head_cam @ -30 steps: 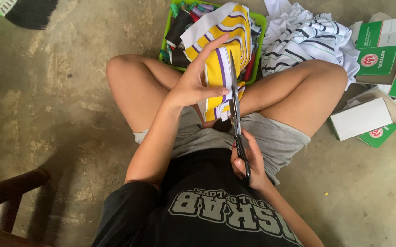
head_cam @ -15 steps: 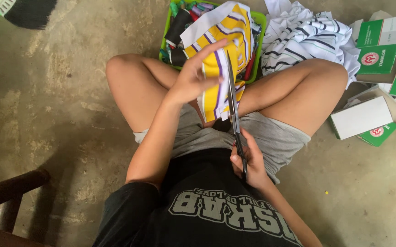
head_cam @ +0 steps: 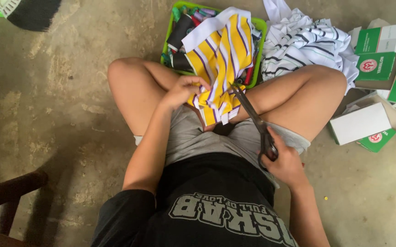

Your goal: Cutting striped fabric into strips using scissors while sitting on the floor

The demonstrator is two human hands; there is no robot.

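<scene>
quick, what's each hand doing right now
Left hand: closed, gripping the yellow striped fabric.
Right hand: closed on the scissors, fingers through the handles.

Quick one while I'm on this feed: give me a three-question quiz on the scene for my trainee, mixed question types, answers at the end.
1. True or false: the right hand holds the scissors by their handles.
2. Multiple choice: the left hand grips which thing? A) a green box B) the yellow striped cloth C) a spool of thread
3. Short answer: what lies on the floor just right of the green basket?

Key
1. True; the blades point up toward the cloth.
2. B; the hand bunches the cloth's lower part above the lap.
3. A heap of white striped cloth, with green and white boxes beyond it.
</scene>
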